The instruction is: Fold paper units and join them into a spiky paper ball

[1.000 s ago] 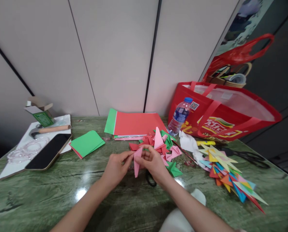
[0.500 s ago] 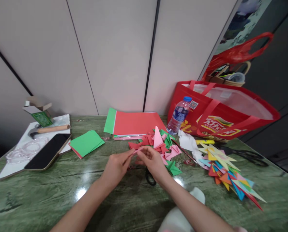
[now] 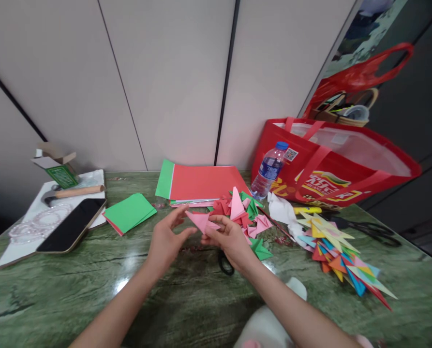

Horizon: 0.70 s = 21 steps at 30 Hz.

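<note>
A pink folded paper piece with pointed corners is pinched in my right hand, between thumb and fingers. My left hand is just left of it, thumb and fingers apart around the paper's left tip; whether a fingertip touches that tip I cannot tell. Behind my right hand lies a heap of folded paper pieces in red, pink and green, with a tall pink one and a green one at its edge. A black scissor handle shows below my right hand, its blades hidden.
Green cut sheets, a phone, a hammer and an opened box are at left. Red paper lies behind. A water bottle, red bag, crumpled tissue and colourful folded-paper cluster are at right.
My left hand has let go of its pinch and moved slightly left with its fingers spreading. The pink paper has turned, showing its broad pointed face instead of a thin edge.
</note>
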### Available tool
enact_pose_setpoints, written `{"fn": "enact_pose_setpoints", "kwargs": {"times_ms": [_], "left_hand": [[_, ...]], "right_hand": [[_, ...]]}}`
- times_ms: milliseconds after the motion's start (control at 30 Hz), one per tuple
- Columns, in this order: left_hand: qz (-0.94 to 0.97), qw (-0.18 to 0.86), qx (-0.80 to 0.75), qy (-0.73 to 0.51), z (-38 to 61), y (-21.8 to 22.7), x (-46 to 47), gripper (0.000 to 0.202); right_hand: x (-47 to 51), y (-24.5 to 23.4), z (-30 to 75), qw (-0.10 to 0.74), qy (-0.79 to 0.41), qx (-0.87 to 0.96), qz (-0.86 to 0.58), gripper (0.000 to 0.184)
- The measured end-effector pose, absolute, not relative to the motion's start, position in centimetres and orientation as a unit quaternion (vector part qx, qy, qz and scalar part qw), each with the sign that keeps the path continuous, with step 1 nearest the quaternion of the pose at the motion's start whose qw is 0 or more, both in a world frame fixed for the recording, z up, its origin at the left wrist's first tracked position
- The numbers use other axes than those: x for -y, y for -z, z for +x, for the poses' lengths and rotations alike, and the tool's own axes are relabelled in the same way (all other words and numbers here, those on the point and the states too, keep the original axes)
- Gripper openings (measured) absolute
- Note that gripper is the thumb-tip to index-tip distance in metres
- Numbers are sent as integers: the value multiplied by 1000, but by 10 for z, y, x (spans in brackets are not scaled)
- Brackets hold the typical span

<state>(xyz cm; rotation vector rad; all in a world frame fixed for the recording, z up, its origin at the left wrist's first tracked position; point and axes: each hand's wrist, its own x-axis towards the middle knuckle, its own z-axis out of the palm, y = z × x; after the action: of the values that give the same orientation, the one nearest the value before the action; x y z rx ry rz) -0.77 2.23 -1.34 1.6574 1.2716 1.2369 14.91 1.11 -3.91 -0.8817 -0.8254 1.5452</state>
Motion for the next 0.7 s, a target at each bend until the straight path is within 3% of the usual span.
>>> {"fn": "enact_pose_setpoints", "kwargs": {"times_ms": [67,167,333,700], "left_hand": [[581,453,-476,-480,-6,10,-22,53],[535,501,-464,-497,-6,7,-22,49],[586,421,-472,-506,-7,9,-23,16],[677,404,-456,-412,-9,7,-22,17]], "right_hand": [[-10,38,149,558,-651,352,-376,43],[-10,37,149,558,-646,358,-379,42],[-11,36,149,555,-642,377,-372,40],[-7,37,146,502,-618,477,-373,33]]}}
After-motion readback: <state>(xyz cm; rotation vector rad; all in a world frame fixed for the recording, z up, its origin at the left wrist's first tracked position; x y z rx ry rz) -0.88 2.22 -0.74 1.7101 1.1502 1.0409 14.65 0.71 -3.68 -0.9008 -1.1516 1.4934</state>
